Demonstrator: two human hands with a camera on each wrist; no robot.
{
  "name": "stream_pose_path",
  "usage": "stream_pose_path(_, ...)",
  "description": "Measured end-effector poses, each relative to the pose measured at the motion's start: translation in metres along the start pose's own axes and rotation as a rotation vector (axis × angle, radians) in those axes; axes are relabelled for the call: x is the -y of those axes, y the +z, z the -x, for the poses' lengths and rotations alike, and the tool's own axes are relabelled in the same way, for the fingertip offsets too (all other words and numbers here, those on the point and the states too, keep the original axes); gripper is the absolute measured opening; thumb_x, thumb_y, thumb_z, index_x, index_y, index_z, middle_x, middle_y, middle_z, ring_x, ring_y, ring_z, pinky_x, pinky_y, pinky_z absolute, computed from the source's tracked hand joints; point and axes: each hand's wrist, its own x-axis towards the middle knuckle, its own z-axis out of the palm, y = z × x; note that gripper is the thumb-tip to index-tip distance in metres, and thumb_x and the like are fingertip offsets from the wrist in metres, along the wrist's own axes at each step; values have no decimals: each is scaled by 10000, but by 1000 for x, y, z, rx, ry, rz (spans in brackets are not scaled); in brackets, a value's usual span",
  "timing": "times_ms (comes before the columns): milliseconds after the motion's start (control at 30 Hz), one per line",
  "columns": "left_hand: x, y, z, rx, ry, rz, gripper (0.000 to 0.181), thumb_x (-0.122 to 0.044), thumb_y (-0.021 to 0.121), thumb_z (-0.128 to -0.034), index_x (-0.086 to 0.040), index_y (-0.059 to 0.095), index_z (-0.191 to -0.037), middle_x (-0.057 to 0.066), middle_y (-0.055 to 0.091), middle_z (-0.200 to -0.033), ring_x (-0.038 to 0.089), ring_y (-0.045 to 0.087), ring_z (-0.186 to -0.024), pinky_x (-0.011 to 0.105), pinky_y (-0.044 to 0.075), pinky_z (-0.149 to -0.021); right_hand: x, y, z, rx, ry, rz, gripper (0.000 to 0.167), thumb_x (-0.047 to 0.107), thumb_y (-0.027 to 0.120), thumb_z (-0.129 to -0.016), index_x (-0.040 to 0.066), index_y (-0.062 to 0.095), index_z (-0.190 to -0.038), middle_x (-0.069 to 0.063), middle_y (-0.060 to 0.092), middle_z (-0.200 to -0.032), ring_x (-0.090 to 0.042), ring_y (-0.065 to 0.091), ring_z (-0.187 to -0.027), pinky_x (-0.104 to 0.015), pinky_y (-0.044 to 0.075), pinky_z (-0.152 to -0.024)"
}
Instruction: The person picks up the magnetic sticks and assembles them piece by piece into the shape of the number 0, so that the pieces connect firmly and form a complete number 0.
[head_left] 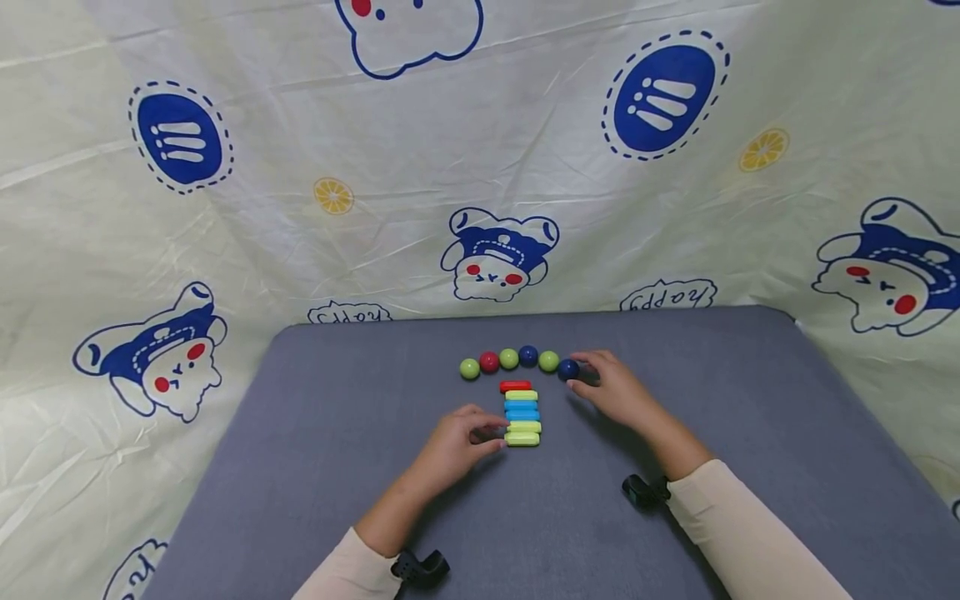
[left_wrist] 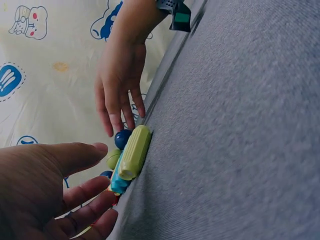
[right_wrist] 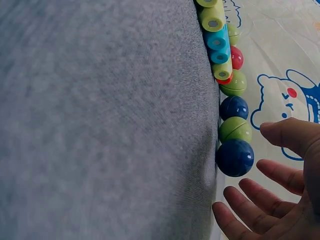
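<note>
Several short plastic rods lie side by side in a column: a red rod point(head_left: 515, 386) at the far end, then a yellow-green one, blue rods point(head_left: 521, 410) and two yellow-green rods point(head_left: 523, 439) nearest. My left hand point(head_left: 453, 446) is at the left ends of the nearest rods, thumb and fingers apart, gripping nothing. Beyond the column, green, red and blue balls form a slightly curved row. At its right end is a dark blue ball point(right_wrist: 235, 158), with my right hand point(head_left: 618, 390) beside it. The right fingers are spread around its right side without closing; contact is unclear.
All the pieces lie on a grey cloth-covered table point(head_left: 300, 467). Behind the table hangs a pale printed curtain point(head_left: 405, 133). Black bands with small devices are on both wrists, including the right wrist device point(head_left: 645, 492).
</note>
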Motion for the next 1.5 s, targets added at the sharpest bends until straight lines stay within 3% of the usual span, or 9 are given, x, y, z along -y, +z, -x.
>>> stream_pose_path(467, 2, 14, 2, 20, -15, -69, 247, -197, 761, -920, -161, 751, -1164, 10, 666, -1052, 125, 626, -940, 233, 538, -806, 0, 8, -11, 12, 7, 4, 483, 165, 680, -966, 30, 545, -1409, -267, 506, -1393, -423, 589, -1232, -556, 511, -991)
stream_pose_path(667, 2, 17, 2, 7, -37, -100, 230, -216, 766, -916, -161, 750, -1138, 3, 663, -1033, 118, 607, -926, 239, 518, -801, -1, 8, -9, 10, -4, 23, 421, 119, 690, -950, 34, 591, -1350, -267, 534, -1341, -386, 604, -1138, -530, 520, -927)
stream_pose_path(1033, 5, 23, 2, 8, -34, -155, 230, -272, 784, -899, -164, 747, -1099, -28, 611, -978, 77, 527, -884, 242, 481, -792, -1, 6, 5, 6, -66, 65, 337, 77, 701, -935, -8, 642, -1255, -254, 624, -1214, -343, 621, -1035, -527, 518, -891)
stream_pose_path(1500, 8, 23, 2, -33, -38, -91, 155, -234, 756, -922, -172, 773, -1062, -41, 715, -964, 85, 610, -888, 250, 512, -801, 12, 7, 36, 83, -76, 62, 323, 115, 729, -927, 36, 655, -1232, -151, 666, -1136, -256, 656, -991, -465, 554, -850)
